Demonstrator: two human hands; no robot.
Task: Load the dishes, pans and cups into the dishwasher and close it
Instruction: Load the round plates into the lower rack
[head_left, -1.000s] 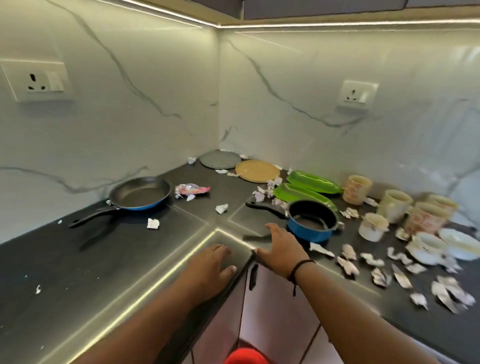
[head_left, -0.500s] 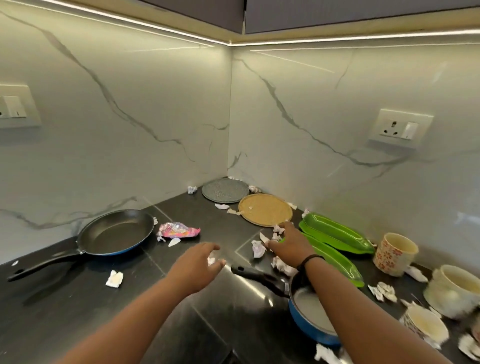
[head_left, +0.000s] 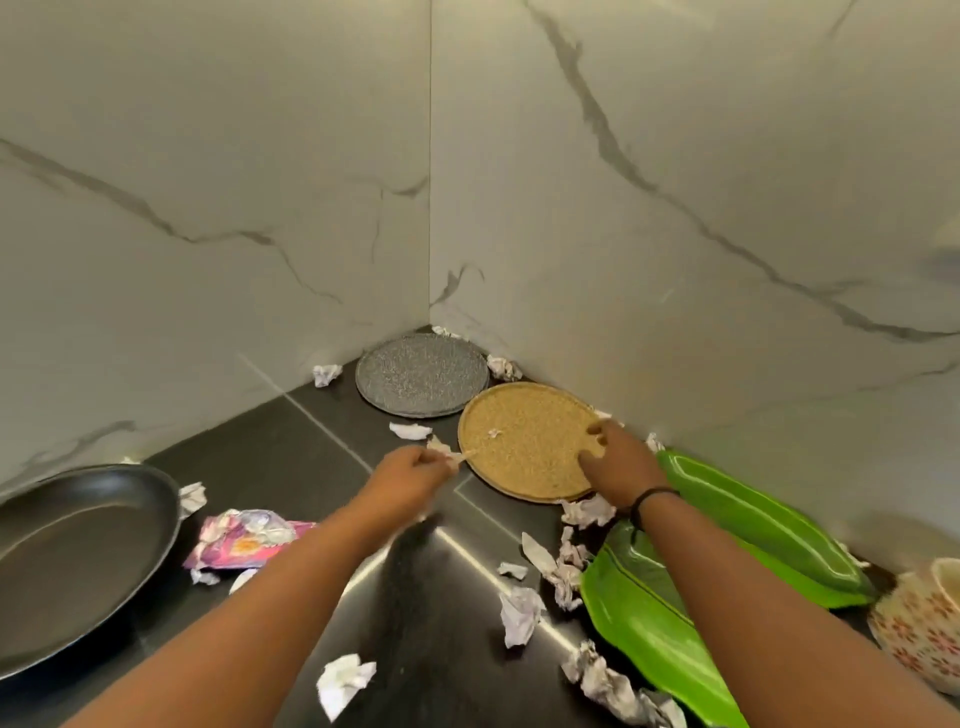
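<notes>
A round yellow plate (head_left: 524, 441) lies flat on the black counter near the corner, with a grey speckled plate (head_left: 421, 382) behind it. My right hand (head_left: 618, 465) is on the yellow plate's right side, fingers curled at its rim. My left hand (head_left: 410, 475) pinches a crumpled paper scrap (head_left: 451, 454) at the plate's left edge. Two green leaf-shaped dishes (head_left: 769, 530) (head_left: 644, 618) lie to the right, partly under my right arm. A black frying pan (head_left: 67, 561) sits at the far left. A floral cup (head_left: 919, 623) stands at the right edge.
Crumpled paper scraps (head_left: 519, 613) litter the black counter (head_left: 291, 441), and a pink wrapper (head_left: 244, 540) lies beside the pan. Marble walls (head_left: 675, 156) close the corner behind the plates. A tiny scrap (head_left: 493, 432) lies on the yellow plate.
Both hands have reached forward from the counter's front edge to the corner. My right hand has come onto the yellow plate and my left has taken hold of a paper scrap.
</notes>
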